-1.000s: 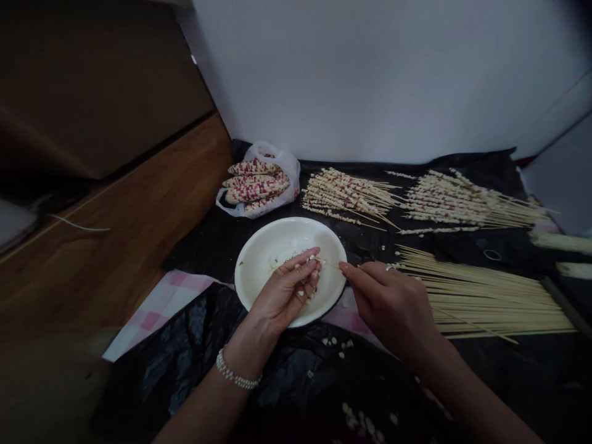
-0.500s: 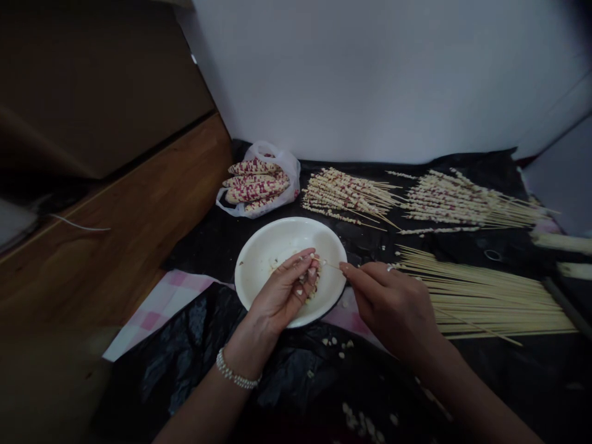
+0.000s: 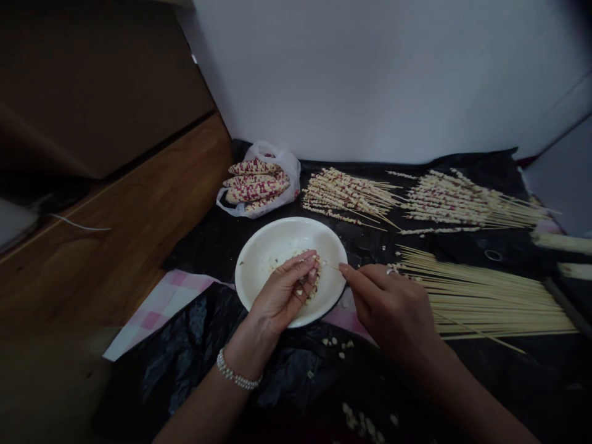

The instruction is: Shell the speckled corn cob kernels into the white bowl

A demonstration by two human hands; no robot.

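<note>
Over the white bowl [image 3: 252, 253], my left hand [image 3: 287, 287] is closed, its fingertips pinching a corn kernel [image 3: 314, 256] at the tip of a thin skewer [image 3: 332, 266]. More kernels rest in the palm of that hand. To the right of the bowl's rim, my right hand [image 3: 393, 302] is closed on the same skewer, gripping it between thumb and forefinger. Another kernel sits on the skewer between the two hands. Loose kernels lie in the bowl, partly hidden behind my left hand.
A plastic bag [image 3: 291, 166] of speckled corn cobs [image 3: 256, 188] lies behind the bowl. Two piles of kernel-threaded skewers [image 3: 346, 194] are at the back. Bare skewers [image 3: 499, 302] lie at right. Stray kernels [image 3: 361, 422] dot the black plastic sheet [image 3: 194, 345].
Both hands stay almost where they were. The left fingertips shift very slightly at the skewer's tip, and the right hand moves a touch to the left.
</note>
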